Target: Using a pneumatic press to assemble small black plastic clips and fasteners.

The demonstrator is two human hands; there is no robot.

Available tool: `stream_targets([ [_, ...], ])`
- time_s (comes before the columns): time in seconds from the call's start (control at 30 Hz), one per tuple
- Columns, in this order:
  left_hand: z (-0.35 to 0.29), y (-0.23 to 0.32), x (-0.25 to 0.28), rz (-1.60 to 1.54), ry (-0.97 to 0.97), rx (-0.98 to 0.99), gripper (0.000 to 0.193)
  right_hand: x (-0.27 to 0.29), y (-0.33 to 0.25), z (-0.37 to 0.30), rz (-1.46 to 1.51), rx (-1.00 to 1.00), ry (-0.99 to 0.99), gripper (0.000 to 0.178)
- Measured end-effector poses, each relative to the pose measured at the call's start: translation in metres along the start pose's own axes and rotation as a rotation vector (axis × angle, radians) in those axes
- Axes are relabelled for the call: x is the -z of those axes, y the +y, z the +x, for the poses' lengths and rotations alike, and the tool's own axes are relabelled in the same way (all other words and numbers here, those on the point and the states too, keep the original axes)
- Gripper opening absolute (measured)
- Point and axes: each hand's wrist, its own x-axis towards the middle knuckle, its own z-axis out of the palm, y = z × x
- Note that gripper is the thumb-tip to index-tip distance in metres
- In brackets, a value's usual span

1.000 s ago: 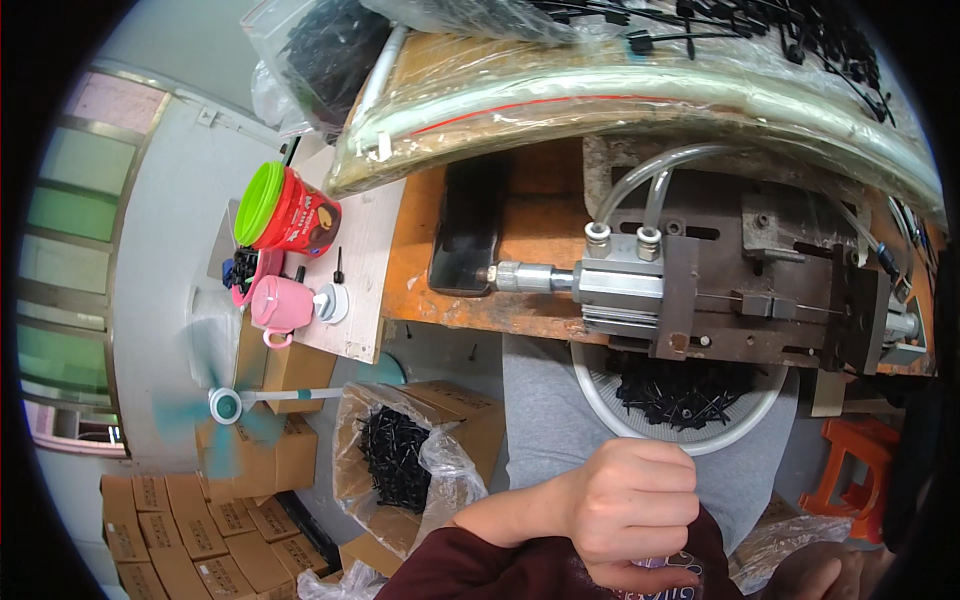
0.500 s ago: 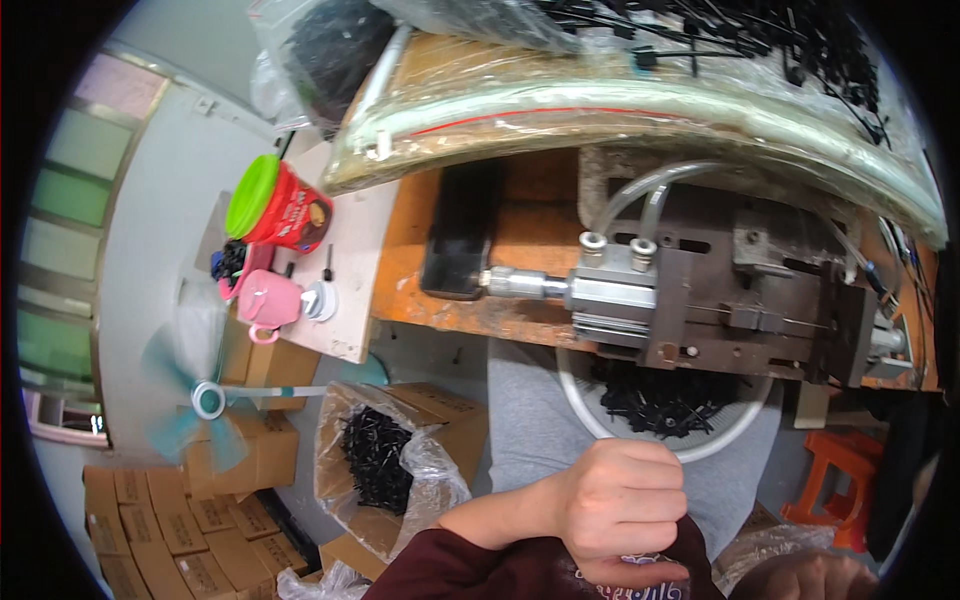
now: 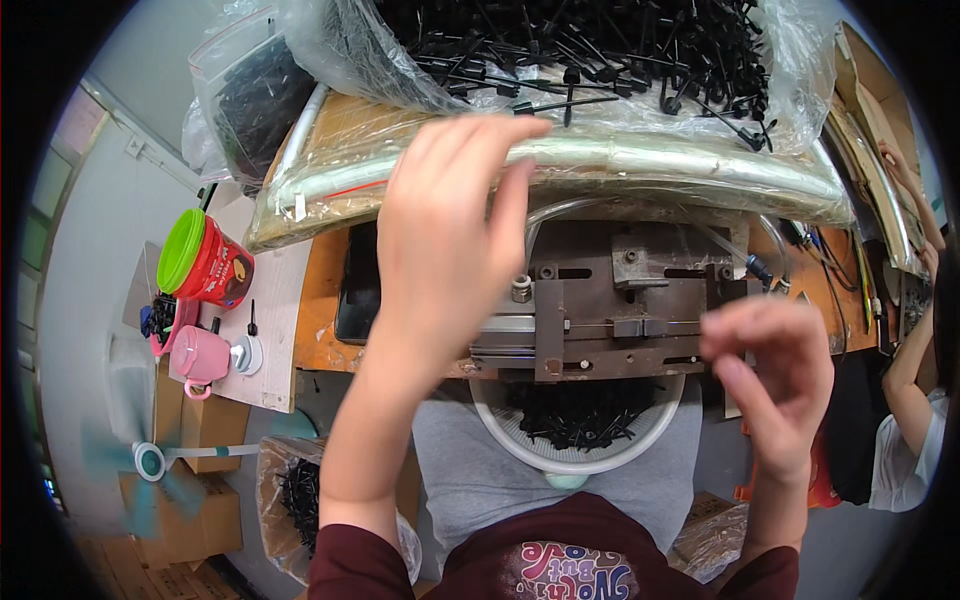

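My left hand [image 3: 440, 230] is lifted over the left end of a metal fixture, its fingers stretched toward a heap of black plastic pieces with thin stems [image 3: 570, 45]. The thumb stands apart from the fingers, and I see nothing held. At the fixture's right end, my right hand [image 3: 785, 370] hovers with bent fingers and a gap between thumb and forefinger. It looks empty, though slightly blurred. The dark fixture [image 3: 590, 290] has slotted plates, a small block and clear hoses; my left hand covers part of its cylinder. Below it, a white basket [image 3: 655, 430] holds more black pieces.
A padded, plastic-wrapped rim [image 3: 640, 160] borders the heap. At left are a red tub with a green lid [image 3: 225, 270], a pink cup [image 3: 195, 355] and a fan [image 3: 150, 461]. A lined carton [image 3: 275, 490] holds black pieces. Another person's arm [image 3: 910, 360] shows at far right.
My left hand has risen from my lap to above the fixture and opened. My right hand has come up beside the fixture's right end. The view has shifted, showing more of the heap.
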Motion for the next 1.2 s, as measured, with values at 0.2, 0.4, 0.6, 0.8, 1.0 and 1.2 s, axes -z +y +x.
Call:
stream_targets([
  [0.2, 0.038, -0.039, -0.027, 0.082, -0.276, 0.189, 0.024, -0.003, 0.023, 0.098, -0.495, 0.273, -0.155, 0.008],
  [0.4, 0.048, -0.033, -0.020, 0.008, -0.315, 0.195, 0.023, -0.008, 0.062, 0.204, -0.899, 0.410, -0.149, 0.020],
  [0.6, 0.017, 0.024, 0.021, -0.092, -0.161, 0.189, 0.021, -0.040, 0.097, 0.270, -1.170, 0.091, -0.187, 0.057],
  [0.8, -0.026, 0.073, 0.038, -0.270, -0.197, 0.226, 0.030, -0.058, 0.086, 0.285, -1.322, -0.141, -0.294, 0.047],
  [1.0, -0.056, 0.091, 0.048, -0.400, -0.307, 0.264, 0.033, -0.021, 0.097, 0.294, -1.239, 0.176, -0.465, 0.040],
  [1.2, -0.081, 0.094, 0.038, -0.532, -0.323, 0.334, 0.033, 0.006, 0.060, 0.274, -1.205, 0.212, -0.716, 0.022],
])
